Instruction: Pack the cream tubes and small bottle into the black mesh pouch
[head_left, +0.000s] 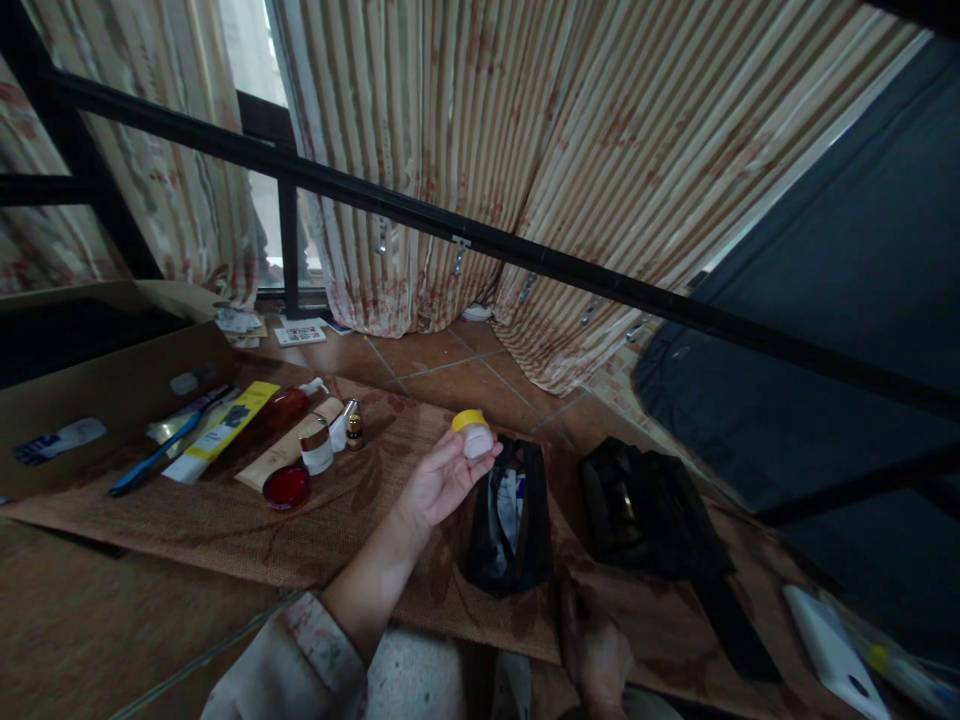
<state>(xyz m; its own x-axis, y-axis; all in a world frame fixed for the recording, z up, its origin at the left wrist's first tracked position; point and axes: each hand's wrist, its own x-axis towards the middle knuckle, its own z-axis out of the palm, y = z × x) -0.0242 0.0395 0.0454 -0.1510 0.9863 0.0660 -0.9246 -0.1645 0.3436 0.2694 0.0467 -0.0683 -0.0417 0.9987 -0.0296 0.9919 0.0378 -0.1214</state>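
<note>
My left hand (435, 485) is closed around a small clear jar with a yellow lid (474, 436), held above the cloth-covered surface (405, 440). Just to the right of that hand stands an open black mesh pouch (480, 570) with pale packets inside. My right hand (596, 645) is low by the front edge of the cloth, right of the pouch; it is dark and blurred, so its fingers do not show clearly. A second black pouch (675, 500) with a strap lies beyond it to the right.
On the left lie a toothbrush (161, 452), a yellow-and-white tube (225, 430), a beige tube (277, 450), a red-lidded jar (286, 487), a white jar (316, 447) and small bottles. A cardboard box (135, 380) stands behind. A black metal rail (480, 232) crosses ahead. A white device (832, 650) lies right.
</note>
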